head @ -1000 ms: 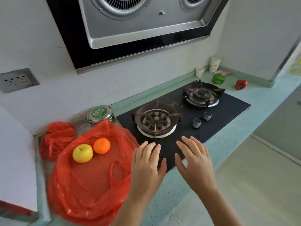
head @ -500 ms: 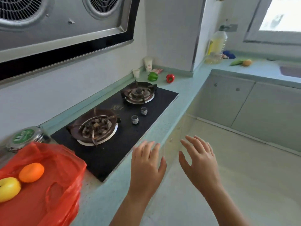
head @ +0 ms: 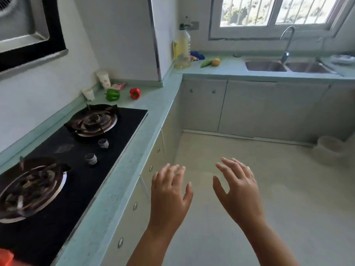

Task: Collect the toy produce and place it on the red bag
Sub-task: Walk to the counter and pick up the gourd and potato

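Note:
A green toy pepper (head: 112,94) and a red toy pepper (head: 135,93) lie on the teal counter (head: 153,104) beyond the stove. Farther off, a green vegetable toy (head: 206,63) and a small brownish-yellow one (head: 216,62) rest on the counter left of the sink. Only a corner of the red bag (head: 5,257) shows at the bottom left. My left hand (head: 170,194) and my right hand (head: 238,189) hover over the floor in front of the counter, both empty with fingers spread.
A black gas stove (head: 76,150) with two burners fills the left counter. Two paper cups (head: 103,79) stand by the wall. An oil bottle (head: 182,50) and a blue cloth (head: 196,55) sit in the corner, a double sink (head: 286,66) to the right. A pale bin (head: 329,148) is on the floor.
The view has swung right, away from the red bag with the yellow and orange fruit, toward the corner and sink. Both hands stayed open and now hang over the floor.

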A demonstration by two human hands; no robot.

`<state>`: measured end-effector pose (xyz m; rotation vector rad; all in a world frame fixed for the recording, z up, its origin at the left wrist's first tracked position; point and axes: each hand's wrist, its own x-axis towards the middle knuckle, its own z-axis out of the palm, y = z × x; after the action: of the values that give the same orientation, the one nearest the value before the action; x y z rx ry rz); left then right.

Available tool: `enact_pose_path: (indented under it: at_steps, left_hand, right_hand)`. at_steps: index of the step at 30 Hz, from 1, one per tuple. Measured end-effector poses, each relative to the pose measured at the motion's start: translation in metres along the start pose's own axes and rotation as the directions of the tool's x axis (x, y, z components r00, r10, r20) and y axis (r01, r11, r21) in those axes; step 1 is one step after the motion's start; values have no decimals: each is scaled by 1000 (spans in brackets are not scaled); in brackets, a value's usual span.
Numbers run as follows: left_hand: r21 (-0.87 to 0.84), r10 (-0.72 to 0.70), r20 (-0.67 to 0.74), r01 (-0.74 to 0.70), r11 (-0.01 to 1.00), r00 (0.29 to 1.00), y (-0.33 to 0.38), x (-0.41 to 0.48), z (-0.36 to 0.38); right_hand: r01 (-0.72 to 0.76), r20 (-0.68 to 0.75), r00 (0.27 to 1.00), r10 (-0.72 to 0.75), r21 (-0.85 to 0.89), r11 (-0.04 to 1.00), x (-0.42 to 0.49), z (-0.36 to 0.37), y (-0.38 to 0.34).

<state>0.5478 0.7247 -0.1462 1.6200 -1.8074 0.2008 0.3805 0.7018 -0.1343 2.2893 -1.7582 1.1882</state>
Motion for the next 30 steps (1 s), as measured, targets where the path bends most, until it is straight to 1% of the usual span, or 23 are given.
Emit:
enact_pose_path:
  at_steps: [7, 14, 17, 22, 30]
  left_hand:
    - [-86, 79, 43, -75, 993, 996, 8, 41, 58]
    - [-178, 147, 68, -133, 975, 987, -13, 127, 131]
    - [-207, 158, 67, -142, 968, 985, -25, 179, 156]
    - [-222, 150, 22, -142, 965, 988, -53, 257, 192]
    - [-206, 110, 61, -95, 974, 992, -85, 321, 237]
  right_hand:
    - [-97, -45, 995, 94, -73, 993, 22, 9, 49]
    - [-167, -82, 984, 157, -144, 975, 99, 50, 91]
    - [-166, -76, 985, 155, -171, 971, 153, 71, 100]
    - [-144, -73, 989, 132, -188, 972, 233, 113, 110]
    - [-130, -29, 992, 127, -162, 978, 301, 167, 136]
